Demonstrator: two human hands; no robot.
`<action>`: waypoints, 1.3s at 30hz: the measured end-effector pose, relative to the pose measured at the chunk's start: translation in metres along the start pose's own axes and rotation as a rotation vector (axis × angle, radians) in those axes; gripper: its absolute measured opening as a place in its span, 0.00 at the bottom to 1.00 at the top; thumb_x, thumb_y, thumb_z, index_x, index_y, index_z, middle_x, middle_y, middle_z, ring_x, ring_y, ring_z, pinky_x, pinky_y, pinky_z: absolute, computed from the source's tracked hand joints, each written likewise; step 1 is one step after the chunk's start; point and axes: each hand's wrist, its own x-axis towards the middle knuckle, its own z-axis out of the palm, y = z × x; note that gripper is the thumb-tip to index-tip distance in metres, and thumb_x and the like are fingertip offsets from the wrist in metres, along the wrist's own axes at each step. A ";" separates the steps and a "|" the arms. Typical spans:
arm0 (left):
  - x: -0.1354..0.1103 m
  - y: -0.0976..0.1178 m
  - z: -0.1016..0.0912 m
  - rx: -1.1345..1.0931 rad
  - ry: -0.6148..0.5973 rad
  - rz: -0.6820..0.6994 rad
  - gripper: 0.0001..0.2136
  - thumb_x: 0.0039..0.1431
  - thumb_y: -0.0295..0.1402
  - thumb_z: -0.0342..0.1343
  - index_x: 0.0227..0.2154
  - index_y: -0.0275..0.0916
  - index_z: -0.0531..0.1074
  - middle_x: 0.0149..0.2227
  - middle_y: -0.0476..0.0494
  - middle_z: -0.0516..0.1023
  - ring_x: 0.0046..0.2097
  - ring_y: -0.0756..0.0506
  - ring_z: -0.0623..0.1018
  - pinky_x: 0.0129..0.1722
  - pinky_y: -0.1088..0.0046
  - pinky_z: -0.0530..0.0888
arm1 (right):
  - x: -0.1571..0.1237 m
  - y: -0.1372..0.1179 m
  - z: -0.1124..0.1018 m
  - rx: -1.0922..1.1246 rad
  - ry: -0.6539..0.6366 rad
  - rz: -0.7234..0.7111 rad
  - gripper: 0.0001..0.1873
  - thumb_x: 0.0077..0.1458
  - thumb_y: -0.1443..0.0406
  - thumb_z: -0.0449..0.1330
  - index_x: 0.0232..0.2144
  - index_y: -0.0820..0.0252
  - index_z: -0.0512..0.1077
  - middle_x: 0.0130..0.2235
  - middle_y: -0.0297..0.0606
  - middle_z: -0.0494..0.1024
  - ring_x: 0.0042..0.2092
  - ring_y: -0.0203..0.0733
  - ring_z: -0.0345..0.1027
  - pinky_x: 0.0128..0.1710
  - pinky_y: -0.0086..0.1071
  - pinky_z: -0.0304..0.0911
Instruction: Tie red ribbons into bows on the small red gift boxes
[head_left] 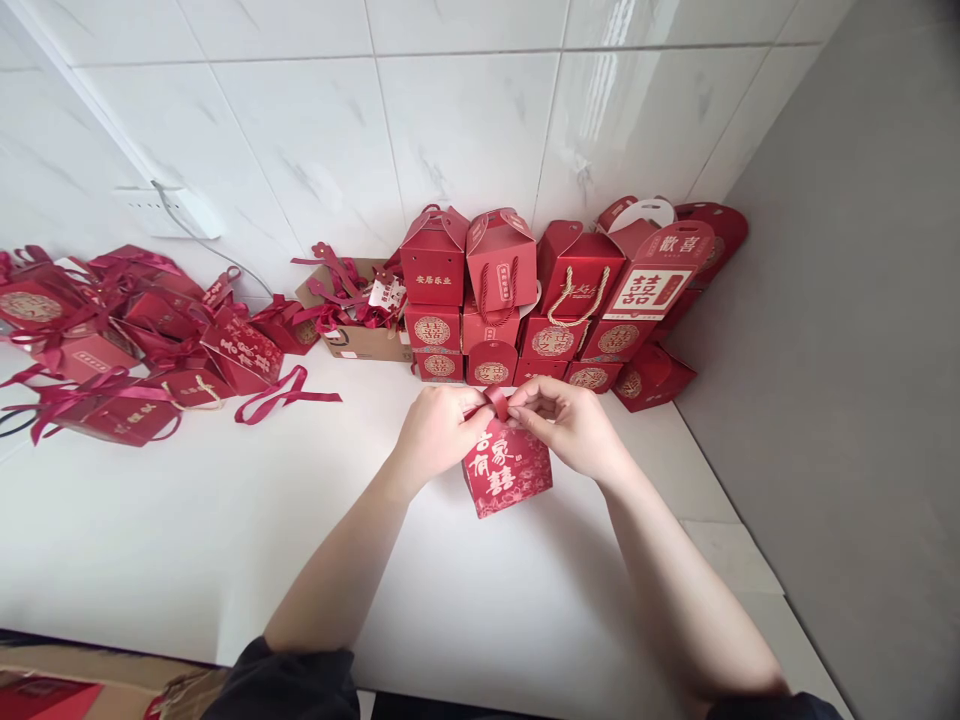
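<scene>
1. A small red cardboard gift box [508,470] with gold Chinese lettering was held upright on the white table top [225,540], between and just below the two hands.
2. Its lettered face was turned towards the camera and its top pointed away from the person; the box was set slightly askew. It looked about as tall as wide, so no clear long axis could be told.
3. A narrow red ribbon [496,400] was looped at the top of the box, directly between the fingertips of both hands.
4. The left hand [439,432] was curled, its fingertips pinched on the ribbon from the left side of the box.
5. The right hand [574,425] was likewise pinched on the ribbon from the right, with the remaining fingers bent.
6. Beyond the hands, a stack of red handled gift boxes [517,300] was ranged against the white tiled wall [465,120].
7. Further left of the left hand, a brown cardboard carton [360,340] and a heap of red ribboned boxes [112,350] were seen.
</scene>
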 end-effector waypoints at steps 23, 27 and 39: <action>0.003 -0.005 -0.003 -0.038 -0.040 0.018 0.14 0.54 0.29 0.50 0.18 0.38 0.50 0.20 0.53 0.51 0.25 0.52 0.56 0.25 0.71 0.52 | 0.001 -0.002 0.011 -0.100 0.128 -0.094 0.02 0.57 0.67 0.58 0.33 0.58 0.72 0.34 0.35 0.77 0.31 0.37 0.68 0.31 0.30 0.63; 0.004 -0.005 -0.004 -0.037 -0.062 0.018 0.14 0.56 0.31 0.49 0.18 0.38 0.52 0.21 0.53 0.54 0.25 0.52 0.57 0.25 0.71 0.53 | 0.002 0.000 0.009 -0.090 0.127 -0.075 0.03 0.57 0.65 0.59 0.34 0.58 0.72 0.33 0.36 0.77 0.31 0.38 0.69 0.31 0.31 0.62; 0.004 -0.005 -0.003 -0.031 -0.071 0.008 0.13 0.55 0.31 0.49 0.18 0.38 0.53 0.21 0.52 0.56 0.25 0.51 0.59 0.25 0.72 0.54 | 0.001 0.000 0.013 -0.146 0.134 -0.085 0.02 0.57 0.66 0.59 0.34 0.57 0.72 0.33 0.34 0.77 0.29 0.36 0.65 0.30 0.31 0.60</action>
